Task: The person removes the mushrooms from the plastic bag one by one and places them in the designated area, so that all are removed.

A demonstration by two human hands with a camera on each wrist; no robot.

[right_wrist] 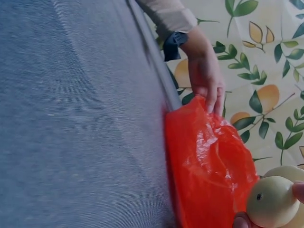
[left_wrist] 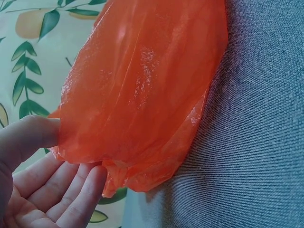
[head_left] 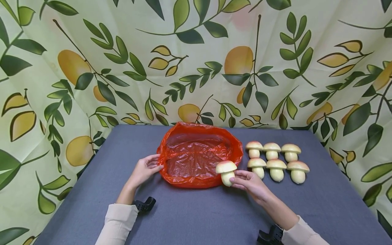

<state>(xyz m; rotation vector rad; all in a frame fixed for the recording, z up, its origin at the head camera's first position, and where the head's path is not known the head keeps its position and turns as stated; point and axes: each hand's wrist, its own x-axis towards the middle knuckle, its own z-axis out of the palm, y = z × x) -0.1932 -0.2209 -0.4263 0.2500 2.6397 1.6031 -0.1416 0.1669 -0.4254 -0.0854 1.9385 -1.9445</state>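
A red plastic bag [head_left: 196, 182] lies on the table with its mouth spread wide and nothing visible inside. My left hand [head_left: 146, 172] pinches the bag's left edge between thumb and fingers; the left wrist view shows the bag's side [left_wrist: 142, 95] up close. By the stem, my right hand [head_left: 249, 183] holds a toy mushroom [head_left: 226, 170] with a cream stem and pinkish-yellow cap, just over the bag's front right rim. In the right wrist view the stem's round end [right_wrist: 270, 202] shows a small dark hole.
Several similar mushrooms [head_left: 277, 169] stand in two rows right of the bag. Grey-blue cloth covers the table [head_left: 196, 217]. A leaf-and-fruit patterned curtain [head_left: 196, 68] hangs behind and at the sides. Black camera mounts [head_left: 145, 204] sit at both wrists.
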